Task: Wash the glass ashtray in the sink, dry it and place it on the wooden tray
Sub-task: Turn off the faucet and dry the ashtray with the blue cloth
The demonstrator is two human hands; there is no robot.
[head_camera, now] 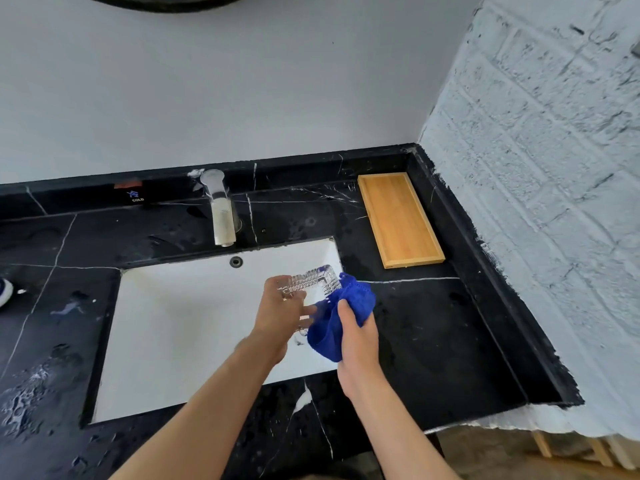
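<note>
A square cut-glass ashtray (313, 283) is held tilted on edge above the right side of the white sink (180, 327). My left hand (282, 315) grips its left side. My right hand (356, 332) holds a blue cloth (341, 315) pressed against the ashtray's right and lower side; the cloth hides part of the glass. The wooden tray (400, 220) lies empty on the black marble counter, to the right and behind the sink, near the corner.
A chrome tap (221, 211) stands behind the sink, no water running. The black counter (433, 327) is wet with droplets on the left. A rough white brick wall (540, 168) borders the right side. A small dark-and-white object (4, 292) lies at the far left edge.
</note>
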